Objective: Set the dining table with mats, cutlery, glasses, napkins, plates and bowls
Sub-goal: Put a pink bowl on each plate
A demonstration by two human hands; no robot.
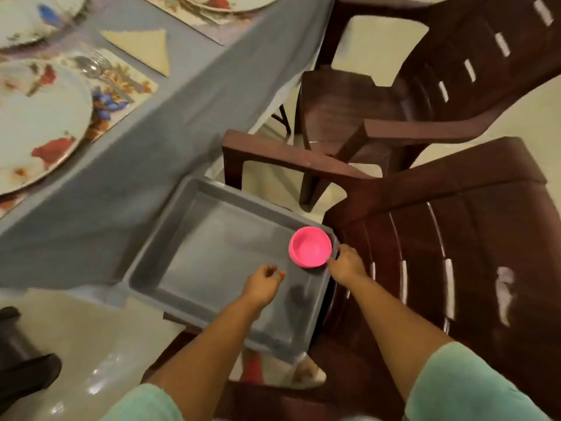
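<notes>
A pink bowl [309,247] sits in the right corner of a grey plastic tray [194,208] that rests on a brown chair. My right hand [347,264] pinches the bowl's near right rim. My left hand [263,284] hovers over the tray with its fingers loosely curled and holds nothing. On the blue-clothed table [170,123] at the upper left lie floral mats [121,95] with white flowered plates [39,123], cutlery [91,66] and a folded beige napkin [145,48].
Two brown plastic chairs [440,95] stand to the right of the table, the nearer chair [455,238] bearing the tray. A dark object [21,360] is at the lower left on the pale tiled floor. My foot [306,372] shows below the tray.
</notes>
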